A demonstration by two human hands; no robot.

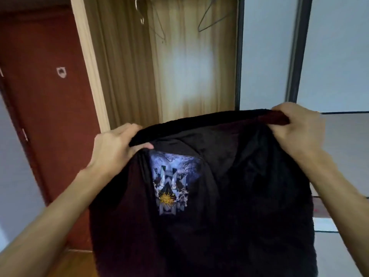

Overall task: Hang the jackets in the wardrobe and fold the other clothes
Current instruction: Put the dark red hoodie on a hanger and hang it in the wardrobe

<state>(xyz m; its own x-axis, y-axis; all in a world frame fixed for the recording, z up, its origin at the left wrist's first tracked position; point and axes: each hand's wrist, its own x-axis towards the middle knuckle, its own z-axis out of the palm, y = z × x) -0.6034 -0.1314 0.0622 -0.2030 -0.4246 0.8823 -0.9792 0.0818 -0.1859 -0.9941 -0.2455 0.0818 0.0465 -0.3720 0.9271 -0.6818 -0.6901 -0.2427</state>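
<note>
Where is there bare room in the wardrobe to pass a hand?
Free: the wardrobe interior, between its left wall and the dark door frame, from below the wire hangers down to the black garment. Crowded: the top with hangers, and below, where left hand and right hand spread the garment.

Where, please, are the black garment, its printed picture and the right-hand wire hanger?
black garment [239, 186], head view, plain cloth right of the print.
printed picture [171, 182], head view, middle of the print.
right-hand wire hanger [199, 29], head view, lower left corner of the wire.
</note>
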